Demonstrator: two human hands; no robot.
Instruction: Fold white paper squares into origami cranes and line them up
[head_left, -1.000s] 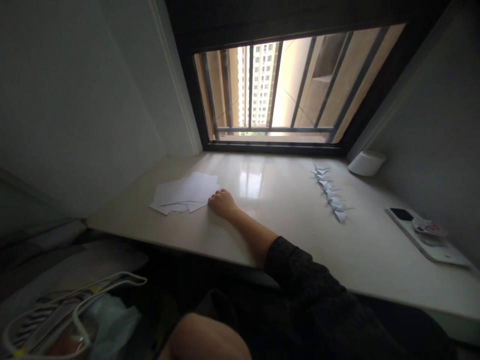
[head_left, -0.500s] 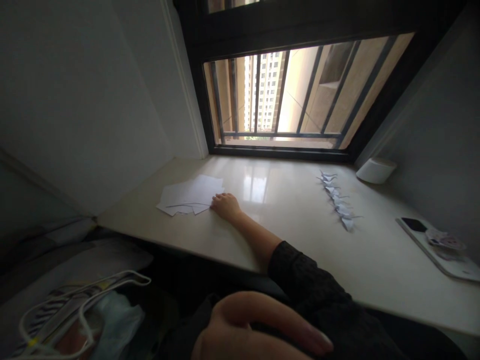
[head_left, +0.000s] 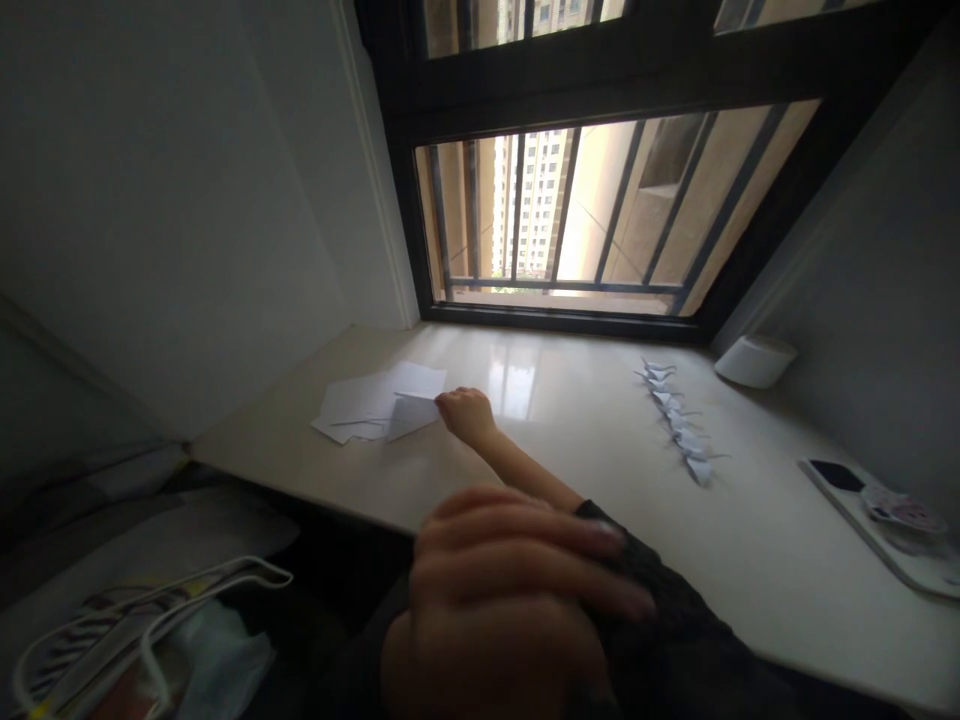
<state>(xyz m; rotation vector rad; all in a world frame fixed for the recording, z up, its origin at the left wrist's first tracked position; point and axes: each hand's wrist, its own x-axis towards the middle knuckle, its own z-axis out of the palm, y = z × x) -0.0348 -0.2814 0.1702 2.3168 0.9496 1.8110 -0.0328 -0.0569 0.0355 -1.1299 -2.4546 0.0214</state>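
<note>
At the right edge of a loose pile of white paper sheets, my right hand pinches a sheet of paper by its corner. That sheet is partly raised off the pile. My left hand hovers close to the camera at the bottom middle, slightly blurred. Its fingers stretch to the right, loosely bent, and nothing shows in them; the thumb is hidden. A row of several folded paper cranes stands on the white sill, to the right of my right hand.
A phone lies at the right with a small round item on it. In the back right corner sits a white rounded object. The barred window closes off the back. A bag with white cord handles is at the lower left.
My right hand has gripped a sheet and lifted its edge from the pile. My left hand has risen closer into view, showing more of its fingers. The view has tilted up slightly.
</note>
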